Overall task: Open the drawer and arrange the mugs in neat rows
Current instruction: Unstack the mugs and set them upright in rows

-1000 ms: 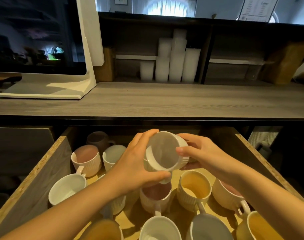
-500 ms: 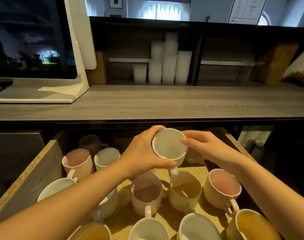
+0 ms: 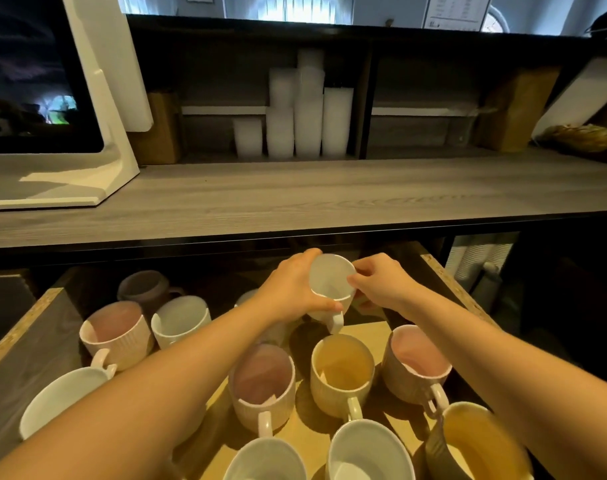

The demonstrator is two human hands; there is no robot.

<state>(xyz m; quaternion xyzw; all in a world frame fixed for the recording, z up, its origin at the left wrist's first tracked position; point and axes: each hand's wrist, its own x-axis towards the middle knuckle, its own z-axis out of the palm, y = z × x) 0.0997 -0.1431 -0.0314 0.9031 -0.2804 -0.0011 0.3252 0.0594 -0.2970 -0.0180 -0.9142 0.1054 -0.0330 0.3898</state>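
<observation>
Change: the white mug (image 3: 331,284) has been carried farther back in the drawer (image 3: 447,282) than half a second ago, and its mouth now faces more upward.
Left hand (image 3: 288,289): wrapped round the left side of the white mug, thumb across its front wall, fingers over the far rim.
Right hand (image 3: 381,282): fingertips pinched on the mug's right rim.
Location: the white mug is held at the rear centre of the drawer, under the front edge of the worktop (image 3: 295,199); whether it rests on the drawer floor cannot be told.
Orientation: mouth up and tilted slightly toward the camera; long axis near upright; handle (image 3: 336,322) pointed toward the camera.
Near neighbours: a yellow mug (image 3: 342,370) stands just in front of the handle; a pink mug (image 3: 262,382) to its left; another pink mug (image 3: 416,362) to its right.
Left group: a ribbed pink mug (image 3: 117,332), a pale mug (image 3: 181,318) and a dark mug (image 3: 144,289) stand well apart from the held mug.
Edges: the drawer's right wall runs close beside the right forearm.
Open room: bare drawer floor (image 3: 368,330) is seen to the right of the held mug, behind the right-hand pink mug.
</observation>
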